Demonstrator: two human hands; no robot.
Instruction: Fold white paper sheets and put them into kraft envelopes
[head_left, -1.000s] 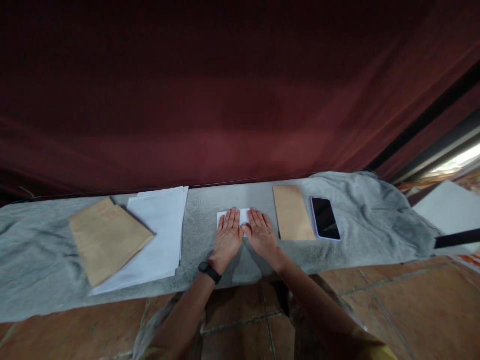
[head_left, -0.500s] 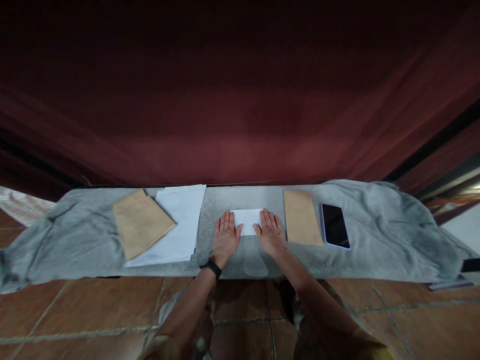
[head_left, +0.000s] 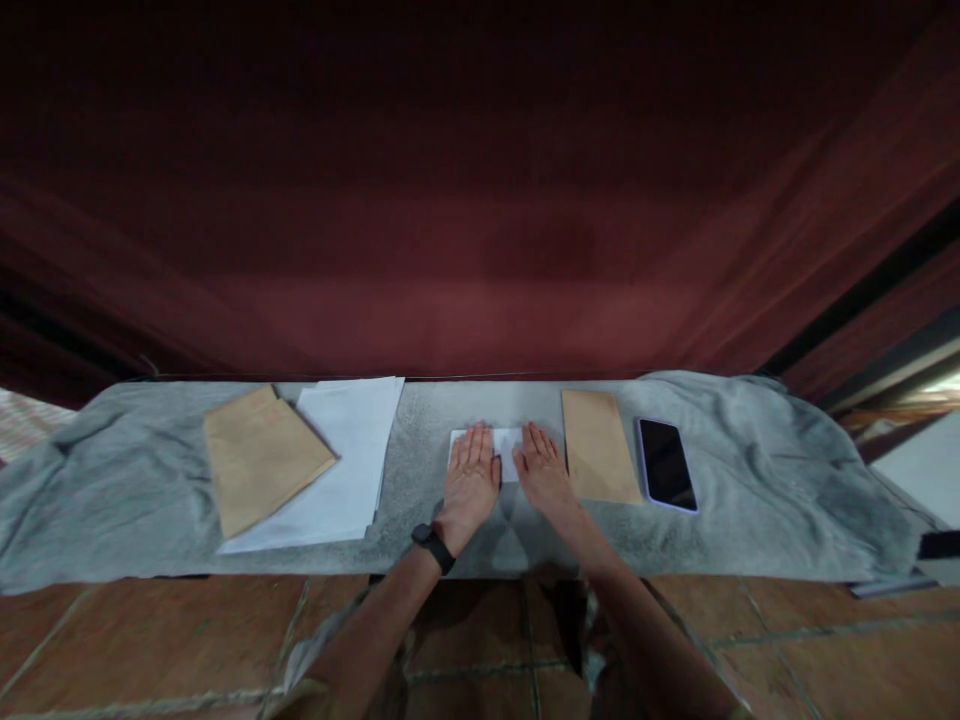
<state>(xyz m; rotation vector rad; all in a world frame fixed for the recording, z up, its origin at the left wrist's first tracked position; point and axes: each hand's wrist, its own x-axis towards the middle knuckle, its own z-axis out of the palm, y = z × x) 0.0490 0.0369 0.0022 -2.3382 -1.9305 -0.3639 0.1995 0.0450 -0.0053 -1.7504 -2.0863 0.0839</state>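
Note:
A small folded white sheet of paper (head_left: 508, 455) lies on the grey cloth (head_left: 420, 470) in front of me. Flat on its left part rests my left hand (head_left: 472, 482), fingers stretched out and pointing away from me, a black watch on the wrist. My right hand (head_left: 544, 475) lies flat over the paper's right end, its fingers also extended. Between the two hands a strip of the paper shows; the rest is hidden under them. A single brown envelope (head_left: 601, 446) lies just right of my right hand.
To the left, several brown envelopes (head_left: 264, 455) overlap a stack of white sheets (head_left: 352, 440). A phone (head_left: 667, 463) with a pale purple edge lies right of the single envelope. Behind the cloth stands a dark red upright surface (head_left: 450, 310). Tiled floor (head_left: 202, 635) lies below.
My left hand has slid inward to the right over the paper, narrowing the gap between my hands. My right hand stays at the right end. The view has shifted slightly.

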